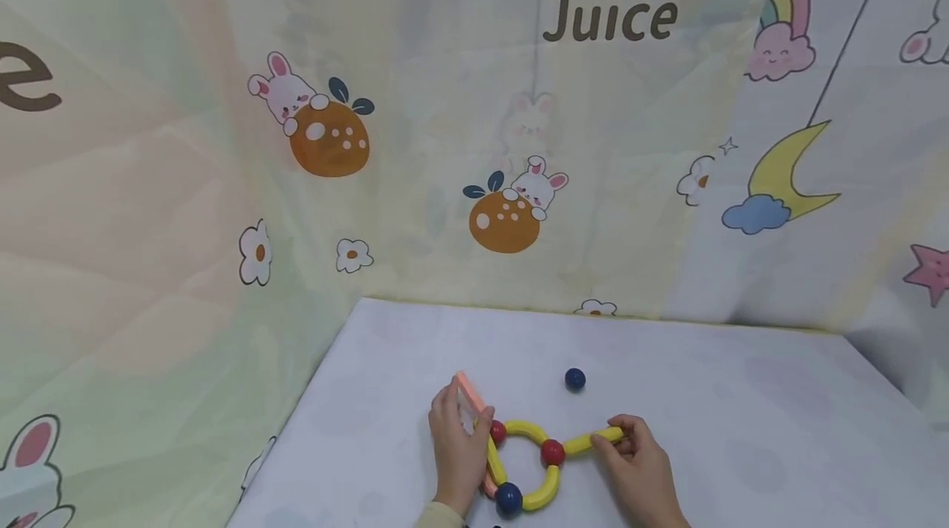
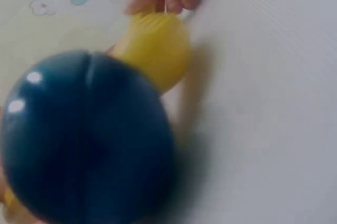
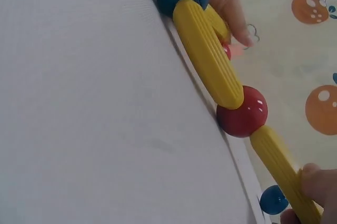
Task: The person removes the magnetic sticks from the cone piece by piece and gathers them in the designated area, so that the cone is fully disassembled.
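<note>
Fingers of the right hand (image 1: 643,466) pinch a straight yellow rod (image 1: 593,440); left hand (image 1: 460,450) grips the ring (yellow curves) (image 1: 528,466)

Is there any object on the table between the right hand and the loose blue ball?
Nothing visible. The right hand pinches the straight yellow rod; bare table lies between it and the loose blue ball.

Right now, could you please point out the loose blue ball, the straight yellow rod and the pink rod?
loose blue ball (image 1: 574,380), head view, its centre.
straight yellow rod (image 1: 589,440), head view, mid-length.
pink rod (image 1: 470,390), head view, upper end.
</note>
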A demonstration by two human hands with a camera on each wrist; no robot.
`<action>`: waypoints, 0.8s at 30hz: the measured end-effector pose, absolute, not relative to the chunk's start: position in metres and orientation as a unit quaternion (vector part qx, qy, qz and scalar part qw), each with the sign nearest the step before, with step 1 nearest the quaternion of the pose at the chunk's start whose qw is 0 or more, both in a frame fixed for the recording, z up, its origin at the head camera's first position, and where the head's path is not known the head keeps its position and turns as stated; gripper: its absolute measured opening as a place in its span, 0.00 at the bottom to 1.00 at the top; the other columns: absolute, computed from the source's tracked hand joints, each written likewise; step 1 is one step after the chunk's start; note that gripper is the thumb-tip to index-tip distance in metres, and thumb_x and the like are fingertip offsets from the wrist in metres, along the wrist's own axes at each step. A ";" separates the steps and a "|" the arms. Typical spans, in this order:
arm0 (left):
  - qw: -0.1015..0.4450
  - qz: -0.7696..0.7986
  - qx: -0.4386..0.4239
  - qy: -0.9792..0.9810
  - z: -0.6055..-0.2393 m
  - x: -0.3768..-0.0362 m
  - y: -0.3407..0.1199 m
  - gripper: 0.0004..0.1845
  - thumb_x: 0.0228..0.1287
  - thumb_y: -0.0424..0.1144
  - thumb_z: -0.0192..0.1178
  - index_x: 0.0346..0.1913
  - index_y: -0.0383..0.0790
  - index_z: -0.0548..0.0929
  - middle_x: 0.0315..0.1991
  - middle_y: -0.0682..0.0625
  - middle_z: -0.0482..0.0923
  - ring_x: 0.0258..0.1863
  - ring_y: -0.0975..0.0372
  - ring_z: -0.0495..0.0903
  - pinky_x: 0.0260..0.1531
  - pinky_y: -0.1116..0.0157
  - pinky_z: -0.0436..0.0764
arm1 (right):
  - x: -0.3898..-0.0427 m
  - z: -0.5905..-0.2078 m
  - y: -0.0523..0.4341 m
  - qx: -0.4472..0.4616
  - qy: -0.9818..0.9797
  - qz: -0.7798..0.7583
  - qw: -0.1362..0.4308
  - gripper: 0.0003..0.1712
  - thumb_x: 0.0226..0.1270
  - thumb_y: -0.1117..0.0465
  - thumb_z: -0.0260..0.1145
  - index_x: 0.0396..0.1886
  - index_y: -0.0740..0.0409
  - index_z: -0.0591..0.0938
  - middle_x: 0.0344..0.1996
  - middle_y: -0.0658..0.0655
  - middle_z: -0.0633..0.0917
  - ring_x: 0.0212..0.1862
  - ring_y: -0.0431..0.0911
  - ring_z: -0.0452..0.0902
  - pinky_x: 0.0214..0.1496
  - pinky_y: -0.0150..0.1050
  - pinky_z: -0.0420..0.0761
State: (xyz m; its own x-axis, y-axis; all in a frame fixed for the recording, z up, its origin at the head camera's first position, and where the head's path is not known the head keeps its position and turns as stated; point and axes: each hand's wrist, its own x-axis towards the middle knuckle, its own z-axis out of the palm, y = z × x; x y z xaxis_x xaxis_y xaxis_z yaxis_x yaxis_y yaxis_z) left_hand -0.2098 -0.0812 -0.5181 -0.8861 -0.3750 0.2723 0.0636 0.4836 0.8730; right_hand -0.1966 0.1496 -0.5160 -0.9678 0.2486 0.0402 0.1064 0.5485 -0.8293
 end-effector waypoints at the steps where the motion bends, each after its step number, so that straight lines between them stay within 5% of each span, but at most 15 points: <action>1: 0.236 -0.491 0.088 -0.834 -0.517 -0.209 -0.080 0.38 0.57 0.42 0.70 0.70 0.41 0.67 0.63 0.45 0.65 0.58 0.53 0.66 0.55 0.50 0.72 | -0.196 -0.518 0.150 -0.104 -0.878 0.462 0.076 0.21 0.63 0.57 0.70 0.50 0.59 0.74 0.36 0.55 0.79 0.31 0.43 0.71 0.28 0.29 0.73; 7: 0.302 -0.405 -0.035 -0.862 -0.513 -0.198 -0.067 0.21 0.55 0.37 0.71 0.53 0.45 0.80 0.57 0.51 0.74 0.60 0.56 0.66 0.56 0.49 0.66 | -0.193 -0.523 0.145 -0.069 -0.898 0.430 0.060 0.15 0.56 0.53 0.75 0.36 0.53 0.80 0.24 0.47 0.78 0.27 0.42 0.67 0.27 0.30 0.68; 12: 0.301 -0.325 -0.165 -0.881 -0.506 -0.186 -0.057 0.10 0.55 0.35 0.71 0.40 0.48 0.87 0.41 0.61 0.81 0.48 0.65 0.76 0.52 0.60 0.75 | -0.190 -0.523 0.142 -0.044 -0.903 0.424 0.055 0.12 0.53 0.53 0.77 0.31 0.49 0.83 0.25 0.44 0.80 0.27 0.41 0.68 0.28 0.31 0.68; 15: 0.215 -0.307 -0.188 -0.908 -0.502 -0.180 -0.051 0.12 0.58 0.36 0.69 0.46 0.46 0.86 0.45 0.59 0.81 0.47 0.66 0.78 0.48 0.66 0.80 | -0.189 -0.524 0.141 -0.033 -0.901 0.430 0.052 0.12 0.51 0.52 0.78 0.30 0.48 0.83 0.24 0.43 0.80 0.26 0.39 0.67 0.28 0.31 0.68; 19: 0.042 -0.258 -0.151 -0.953 -0.502 -0.180 -0.044 0.19 0.61 0.39 0.68 0.56 0.46 0.82 0.56 0.54 0.77 0.56 0.61 0.74 0.53 0.62 0.79 | -0.188 -0.525 0.143 -0.011 -0.897 0.439 0.048 0.12 0.49 0.53 0.79 0.30 0.46 0.83 0.26 0.41 0.82 0.27 0.37 0.70 0.30 0.30 0.72; 24: 0.007 -0.231 -0.123 -0.965 -0.507 -0.186 -0.041 0.21 0.61 0.34 0.66 0.58 0.45 0.81 0.56 0.53 0.76 0.57 0.59 0.71 0.54 0.60 0.77 | -0.188 -0.526 0.146 0.015 -0.898 0.437 0.044 0.15 0.51 0.60 0.77 0.39 0.46 0.84 0.32 0.40 0.84 0.34 0.36 0.75 0.41 0.32 0.80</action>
